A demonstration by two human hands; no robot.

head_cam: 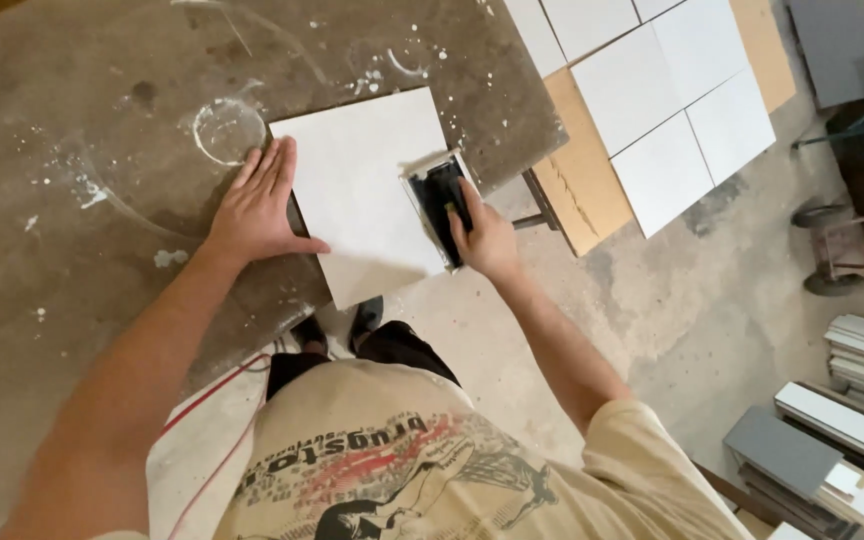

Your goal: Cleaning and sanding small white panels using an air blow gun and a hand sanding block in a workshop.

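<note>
Pressing sanding block (439, 208) on white panel (362, 190); left hand (257, 207) flat, steadying.

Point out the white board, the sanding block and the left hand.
white board (362, 190): head view, bare middle of its face.
sanding block (439, 200): head view, its black top.
left hand (257, 205): head view, back of the hand.

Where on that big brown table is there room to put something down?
Bare tabletop spreads left of and above the left hand, past the white paint ring. The table's right corner is crowded: white panel, sanding block, right hand.
</note>
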